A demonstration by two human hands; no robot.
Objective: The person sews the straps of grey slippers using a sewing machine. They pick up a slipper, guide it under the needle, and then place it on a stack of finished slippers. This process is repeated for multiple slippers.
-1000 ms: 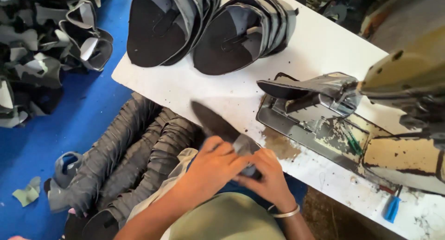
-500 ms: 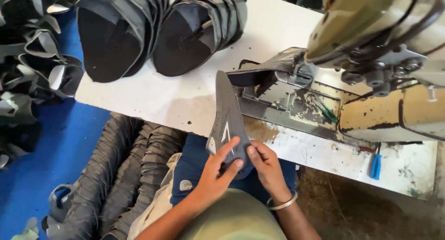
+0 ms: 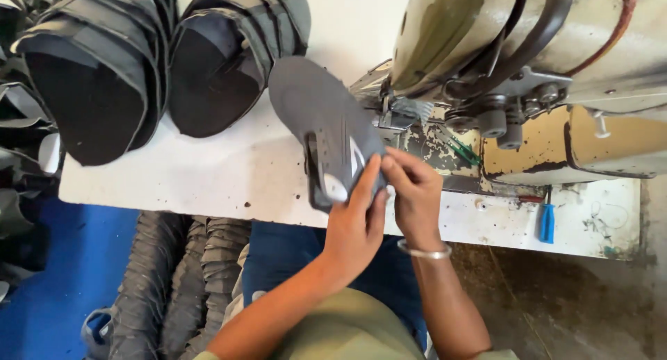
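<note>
Sewing machine: big old cream-coloured sewing machine (image 3: 528, 75) fills the 1 to 3 o'clock part of the view, paint chipped, its needle end sitting right at the far tip of the piece being held.

Table: white table (image 3: 229, 172) running across the middle, pretty scuffed near the machine.

Stacks on the table: two piles of dark grey shoe uppers (image 3: 160, 61) up at 10 to 11 o'clock, nested into each other, well apart from the hands.

Stacks below: more grey uppers (image 3: 174, 283) lined up under the table edge at 7 o'clock, above the blue floor (image 3: 55, 283).

Shoe upper: the grey shoe upper (image 3: 326, 127) with light trim is dead centre, tilted, toe end pointing to 11 o'clock, lower end hanging just over the table's near edge.

Left hand: left hand (image 3: 354, 224) at 6 o'clock, fingers pressed flat along the upper's lower edge, gripping it.

Right hand: right hand (image 3: 415, 193) just beside it at 5 o'clock, fingertips pinching the same edge; metal bangle (image 3: 424, 251) on the wrist.

Screwdriver: little blue-handled screwdriver (image 3: 547, 221) lying at 4 o'clock by the machine base.
</note>
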